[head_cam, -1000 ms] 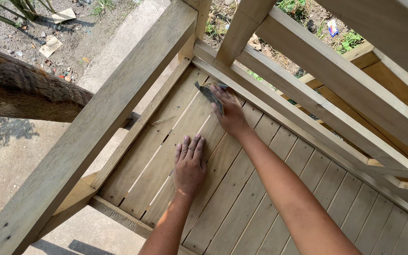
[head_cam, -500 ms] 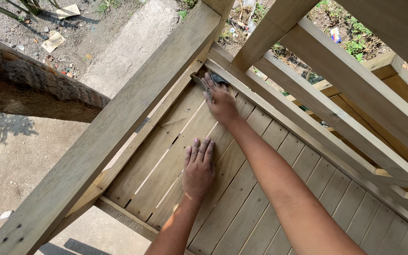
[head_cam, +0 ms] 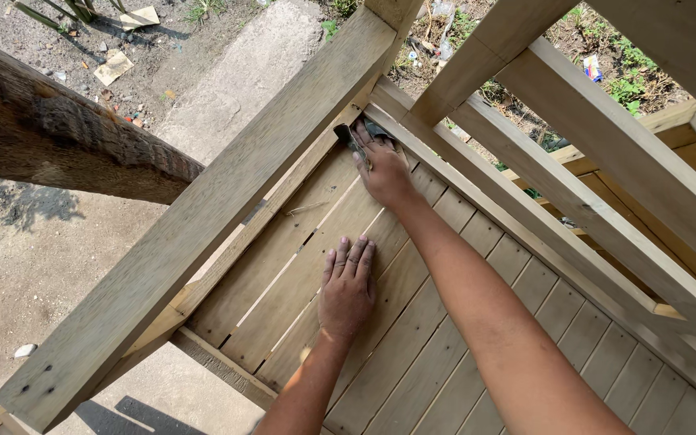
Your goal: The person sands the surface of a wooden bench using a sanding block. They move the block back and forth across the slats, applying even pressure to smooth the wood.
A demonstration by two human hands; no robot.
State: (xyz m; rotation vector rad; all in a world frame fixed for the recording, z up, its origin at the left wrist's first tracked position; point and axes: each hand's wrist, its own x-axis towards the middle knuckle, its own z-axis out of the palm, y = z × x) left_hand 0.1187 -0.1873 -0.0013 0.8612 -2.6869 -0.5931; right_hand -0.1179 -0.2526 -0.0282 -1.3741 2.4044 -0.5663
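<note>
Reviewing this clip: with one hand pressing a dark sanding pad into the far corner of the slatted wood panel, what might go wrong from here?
1. The right hand works the dark pad tight against the corner rails; knuckles may scrape the wood.
2. The left hand lies flat on the bare slats beside open gaps; it may pick up splinters or catch a fingertip.
3. Both arms reach far forward, so a slip of the bracing hand might upset balance.

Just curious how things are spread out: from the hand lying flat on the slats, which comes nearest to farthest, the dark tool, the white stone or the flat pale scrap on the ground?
From the left hand:
1. Dark tool, ahead in the corner.
2. White stone, far left on the ground.
3. Pale scrap, upper left, farthest.
</note>
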